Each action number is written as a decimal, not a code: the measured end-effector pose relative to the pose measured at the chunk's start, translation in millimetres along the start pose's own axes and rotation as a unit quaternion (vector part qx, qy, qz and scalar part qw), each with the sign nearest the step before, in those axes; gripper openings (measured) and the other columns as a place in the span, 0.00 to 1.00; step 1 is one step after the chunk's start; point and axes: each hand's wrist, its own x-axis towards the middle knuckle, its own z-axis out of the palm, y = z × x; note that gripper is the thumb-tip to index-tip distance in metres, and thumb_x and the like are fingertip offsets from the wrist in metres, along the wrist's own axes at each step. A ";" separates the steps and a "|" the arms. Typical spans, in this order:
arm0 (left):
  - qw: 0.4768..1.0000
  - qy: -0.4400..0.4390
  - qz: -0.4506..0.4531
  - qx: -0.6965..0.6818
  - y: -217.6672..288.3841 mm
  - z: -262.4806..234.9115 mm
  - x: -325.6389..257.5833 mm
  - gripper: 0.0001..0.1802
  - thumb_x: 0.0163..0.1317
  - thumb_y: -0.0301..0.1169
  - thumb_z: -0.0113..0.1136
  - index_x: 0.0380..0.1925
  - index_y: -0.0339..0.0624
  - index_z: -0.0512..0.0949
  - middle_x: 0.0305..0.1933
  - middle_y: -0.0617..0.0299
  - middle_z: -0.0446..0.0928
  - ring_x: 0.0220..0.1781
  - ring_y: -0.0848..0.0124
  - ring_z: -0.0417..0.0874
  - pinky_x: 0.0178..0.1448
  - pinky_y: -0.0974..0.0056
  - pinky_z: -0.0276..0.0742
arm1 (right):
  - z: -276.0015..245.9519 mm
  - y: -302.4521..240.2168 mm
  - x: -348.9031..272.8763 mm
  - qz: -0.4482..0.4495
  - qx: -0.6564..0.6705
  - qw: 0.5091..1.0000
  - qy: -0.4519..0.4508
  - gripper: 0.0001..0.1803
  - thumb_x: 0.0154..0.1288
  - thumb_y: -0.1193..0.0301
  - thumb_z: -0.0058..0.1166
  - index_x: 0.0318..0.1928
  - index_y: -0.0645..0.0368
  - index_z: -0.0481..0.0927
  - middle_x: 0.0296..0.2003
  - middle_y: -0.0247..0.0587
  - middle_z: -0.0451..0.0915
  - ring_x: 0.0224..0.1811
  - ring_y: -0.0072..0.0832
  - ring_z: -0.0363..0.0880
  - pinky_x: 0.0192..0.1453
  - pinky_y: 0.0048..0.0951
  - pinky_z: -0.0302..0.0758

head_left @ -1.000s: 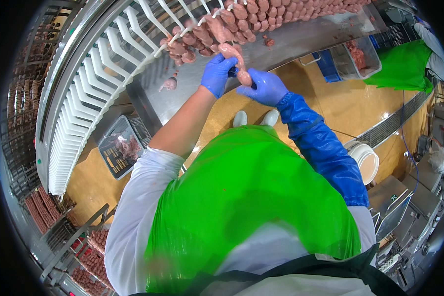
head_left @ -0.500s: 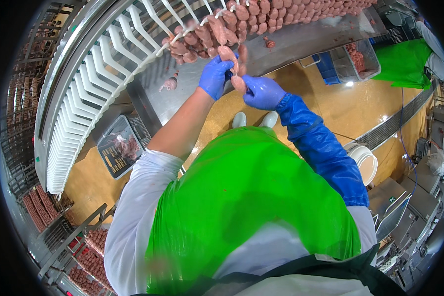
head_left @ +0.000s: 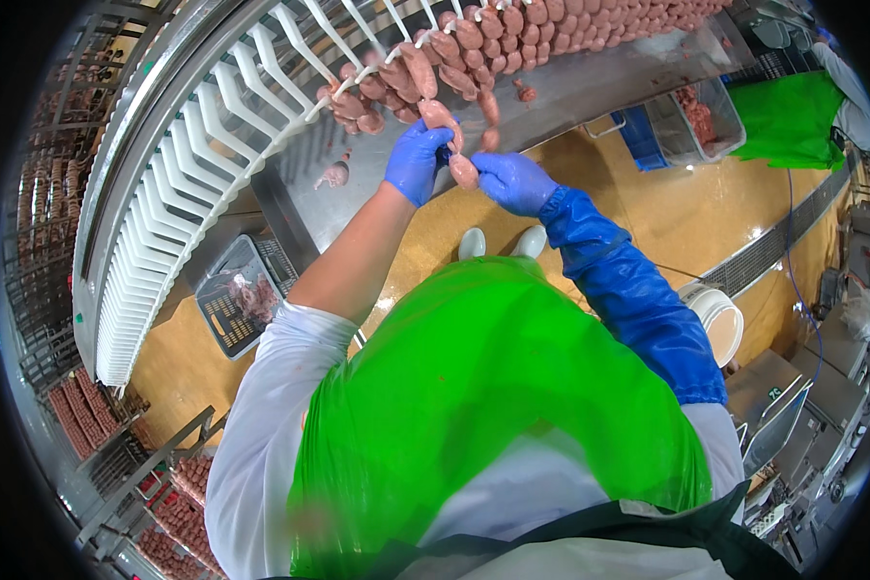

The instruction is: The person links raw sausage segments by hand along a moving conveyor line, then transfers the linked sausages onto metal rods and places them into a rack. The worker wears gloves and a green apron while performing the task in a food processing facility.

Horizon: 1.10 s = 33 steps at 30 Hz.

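1. Green apron fills the foreground at 6 o'clock.
2. Left hand and right hand, both in blue gloves, pinch a sausage string between them at 12 o'clock.
3. Beyond, white hooks carry more linked sausages.

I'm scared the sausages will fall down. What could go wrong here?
Two things might. The left hand and right hand hold a link of the sausage chain that hangs from the white hooks; a hard tug could snap it or pull it off. Some meat bits already lie on the metal table, so more could drop, maybe onto the floor by the white boots.
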 end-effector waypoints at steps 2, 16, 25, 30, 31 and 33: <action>1.000 0.017 -0.001 0.017 0.1 0.8 -0.1 0.10 0.61 0.27 0.56 0.43 0.43 0.76 0.36 0.65 0.77 0.35 0.74 0.77 0.39 0.69 0.73 | -0.8 -3.9 -4.8 -0.025 0.011 0.999 -0.036 0.18 0.70 0.53 0.47 0.47 0.52 0.78 0.36 0.55 0.82 0.38 0.54 0.80 0.41 0.50 0.74; 0.994 -0.066 -0.010 -0.082 -4.5 -10.9 2.7 0.10 0.67 0.37 0.57 0.45 0.49 0.76 0.38 0.67 0.77 0.38 0.74 0.77 0.45 0.65 0.75 | 6.3 10.4 -5.8 0.056 0.011 0.993 0.099 0.15 0.72 0.58 0.40 0.43 0.52 0.76 0.35 0.55 0.81 0.37 0.58 0.78 0.39 0.54 0.73; 0.991 -0.023 -0.047 0.120 -3.3 -19.4 11.7 0.18 0.69 0.43 0.56 0.51 0.44 0.77 0.44 0.65 0.79 0.44 0.72 0.79 0.50 0.64 0.74 | 3.3 6.3 -14.9 0.035 0.055 0.998 -0.009 0.21 0.73 0.51 0.38 0.41 0.56 0.74 0.33 0.58 0.79 0.36 0.58 0.76 0.40 0.53 0.71; 0.992 -0.010 -0.011 0.123 -4.4 -16.7 17.2 0.17 0.69 0.41 0.55 0.51 0.44 0.78 0.44 0.65 0.79 0.40 0.75 0.78 0.46 0.67 0.73 | 4.9 8.9 -11.2 0.028 0.026 0.999 0.031 0.22 0.74 0.51 0.37 0.46 0.55 0.75 0.34 0.60 0.79 0.38 0.59 0.77 0.41 0.53 0.71; 0.993 -0.025 -0.017 0.117 -2.9 -15.4 18.0 0.17 0.69 0.41 0.54 0.51 0.45 0.78 0.43 0.66 0.79 0.38 0.76 0.77 0.44 0.68 0.73 | 5.0 9.9 -10.6 0.036 0.019 0.999 0.032 0.22 0.74 0.52 0.38 0.48 0.55 0.75 0.35 0.60 0.79 0.39 0.59 0.77 0.41 0.53 0.71; 0.985 -0.042 -0.046 0.164 3.9 -13.1 20.3 0.18 0.68 0.42 0.55 0.51 0.45 0.78 0.40 0.67 0.78 0.34 0.78 0.74 0.39 0.71 0.70 | 5.1 11.9 -10.0 0.046 0.019 0.998 0.025 0.24 0.74 0.49 0.34 0.44 0.55 0.75 0.35 0.60 0.79 0.38 0.60 0.76 0.42 0.55 0.71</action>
